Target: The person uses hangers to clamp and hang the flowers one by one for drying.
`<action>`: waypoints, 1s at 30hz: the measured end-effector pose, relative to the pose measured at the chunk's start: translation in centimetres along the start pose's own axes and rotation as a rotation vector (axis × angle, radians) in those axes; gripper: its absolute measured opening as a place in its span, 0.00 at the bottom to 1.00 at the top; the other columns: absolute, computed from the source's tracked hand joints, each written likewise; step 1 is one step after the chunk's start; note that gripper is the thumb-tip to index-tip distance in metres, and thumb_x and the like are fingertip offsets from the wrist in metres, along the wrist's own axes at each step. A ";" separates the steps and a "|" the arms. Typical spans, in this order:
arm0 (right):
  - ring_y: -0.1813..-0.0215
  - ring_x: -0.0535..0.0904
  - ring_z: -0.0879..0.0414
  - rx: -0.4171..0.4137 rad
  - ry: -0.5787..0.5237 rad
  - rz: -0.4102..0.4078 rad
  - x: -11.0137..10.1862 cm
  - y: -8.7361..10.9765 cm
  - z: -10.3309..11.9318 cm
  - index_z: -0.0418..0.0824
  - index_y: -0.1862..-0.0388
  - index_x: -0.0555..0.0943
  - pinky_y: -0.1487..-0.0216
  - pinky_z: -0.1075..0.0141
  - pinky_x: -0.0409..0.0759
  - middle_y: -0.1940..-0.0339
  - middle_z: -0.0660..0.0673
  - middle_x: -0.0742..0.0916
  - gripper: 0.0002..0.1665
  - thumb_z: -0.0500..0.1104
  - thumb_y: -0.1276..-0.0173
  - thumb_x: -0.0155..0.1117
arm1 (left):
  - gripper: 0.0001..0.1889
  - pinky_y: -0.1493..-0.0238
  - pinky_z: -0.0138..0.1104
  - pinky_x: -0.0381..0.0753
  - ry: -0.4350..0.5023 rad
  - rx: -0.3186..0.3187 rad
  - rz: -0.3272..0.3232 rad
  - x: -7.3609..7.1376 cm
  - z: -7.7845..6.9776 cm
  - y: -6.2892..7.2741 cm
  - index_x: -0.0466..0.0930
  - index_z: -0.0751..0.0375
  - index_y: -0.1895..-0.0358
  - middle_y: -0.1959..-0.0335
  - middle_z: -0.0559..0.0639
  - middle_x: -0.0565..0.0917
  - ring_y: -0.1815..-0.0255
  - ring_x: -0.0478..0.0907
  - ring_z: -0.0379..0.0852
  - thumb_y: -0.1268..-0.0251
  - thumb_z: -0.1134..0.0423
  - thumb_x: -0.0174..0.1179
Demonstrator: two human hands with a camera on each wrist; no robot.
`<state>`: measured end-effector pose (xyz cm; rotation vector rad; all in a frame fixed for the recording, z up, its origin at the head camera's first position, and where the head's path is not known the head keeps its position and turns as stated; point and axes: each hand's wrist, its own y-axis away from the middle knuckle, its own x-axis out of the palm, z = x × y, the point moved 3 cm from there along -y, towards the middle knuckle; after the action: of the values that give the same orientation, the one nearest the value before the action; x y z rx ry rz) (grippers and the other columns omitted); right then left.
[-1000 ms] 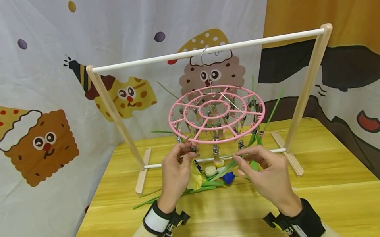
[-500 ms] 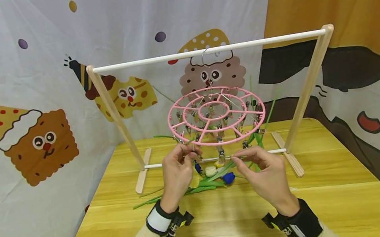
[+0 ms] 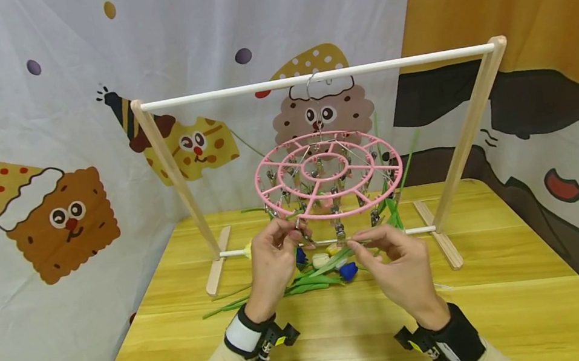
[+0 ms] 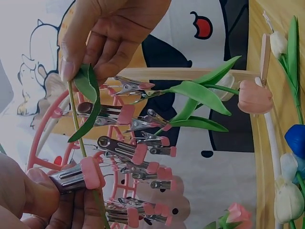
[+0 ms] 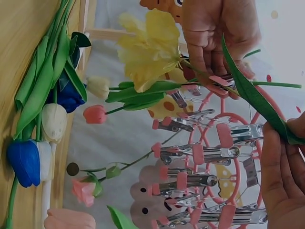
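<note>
My left hand [image 3: 273, 256] pinches a metal clip [image 4: 78, 176] with pink tips below the front left rim of the pink round hanger [image 3: 333, 214]. A yellow flower [image 5: 150, 50] has its thin stem [image 4: 74, 112] lying across the clip's tips; whether they grip it I cannot tell. My right hand [image 3: 396, 264] pinches the stem's other end, where a long green leaf [image 5: 243, 88] grows. In the head view my left hand mostly hides the yellow bloom. Several other flowers hang from the hanger's clips, among them a peach tulip [image 4: 255, 97] and a pink rose [image 5: 86, 190].
The hanger hangs by a hook from a white rod [image 3: 234, 92] on a wooden frame [image 3: 173, 171]. Below it, on the wooden table [image 3: 333, 345], lie several tulips, including a blue tulip [image 3: 348, 271] and a white tulip [image 3: 321, 261]. A patterned cloth [image 3: 182, 36] stands behind.
The yellow bloom has moved left behind my left hand. My right hand has shifted slightly left with the stem end. The hanger has turned a little.
</note>
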<state>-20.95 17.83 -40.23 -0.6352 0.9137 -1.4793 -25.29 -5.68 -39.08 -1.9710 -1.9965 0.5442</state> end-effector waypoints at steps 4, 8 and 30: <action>0.51 0.95 0.67 0.007 -0.002 0.000 0.1 0.0 0.1 0.31 0.51 0.92 0.64 0.79 0.83 0.55 0.33 0.95 0.22 0.12 0.37 0.76 | 0.08 0.50 0.31 0.95 0.010 -0.011 0.003 0.0 0.1 0.0 0.91 0.68 0.51 0.52 0.66 0.97 0.53 0.96 0.48 0.15 0.78 0.62; 0.50 0.95 0.67 0.012 0.002 0.005 0.2 0.0 0.2 0.32 0.50 0.92 0.58 0.78 0.88 0.55 0.32 0.95 0.22 0.12 0.37 0.77 | 0.07 0.44 0.31 0.92 -0.015 -0.017 0.010 0.0 0.1 0.0 0.93 0.66 0.47 0.49 0.66 0.98 0.48 0.96 0.51 0.14 0.75 0.65; 0.50 0.95 0.55 0.012 0.018 0.082 0.7 0.1 0.4 0.38 0.44 0.94 0.41 0.70 0.94 0.50 0.38 0.97 0.23 0.20 0.33 0.83 | 0.19 0.39 0.30 0.94 -0.030 0.043 0.148 -1.1 0.8 0.8 0.88 0.62 0.28 0.35 0.65 0.93 0.41 0.95 0.53 0.15 0.67 0.72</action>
<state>-20.70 17.05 -40.17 -0.5696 0.9337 -1.4180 -24.92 -6.88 -40.08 -2.1082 -1.8495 0.6493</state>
